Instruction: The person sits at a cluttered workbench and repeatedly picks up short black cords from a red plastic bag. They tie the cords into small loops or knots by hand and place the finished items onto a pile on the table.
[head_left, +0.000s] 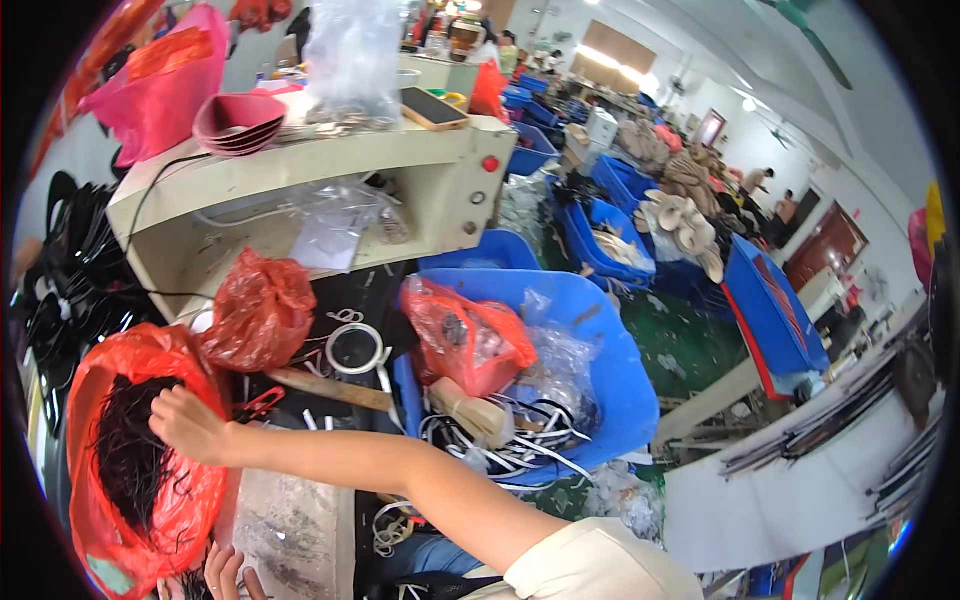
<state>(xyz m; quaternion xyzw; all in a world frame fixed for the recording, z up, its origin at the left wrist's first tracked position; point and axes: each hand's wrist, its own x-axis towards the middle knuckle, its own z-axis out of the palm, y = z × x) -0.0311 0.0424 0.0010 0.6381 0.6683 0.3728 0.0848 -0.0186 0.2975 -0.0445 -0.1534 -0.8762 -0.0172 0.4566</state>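
My right arm stretches across to the left, and my right hand (188,425) is closed, with curled fingers at the edge of a pile of thin black strips (130,460). What its fingertips hold, if anything, is hidden. The strips lie in a wide-mouthed red plastic bag (205,500). At the lower edge my left hand (232,575) shows only in part, fingers apart, beside the bag and a worn, stained board (290,510). Nothing shows in the left fingers.
Beyond my right forearm a blue bin (625,400) holds a red bag and white and black strips. A roll of white tape (354,348) and a wooden stick (335,390) lie nearby. Behind stands a cream machine (430,160) with a phone (433,108) on top.
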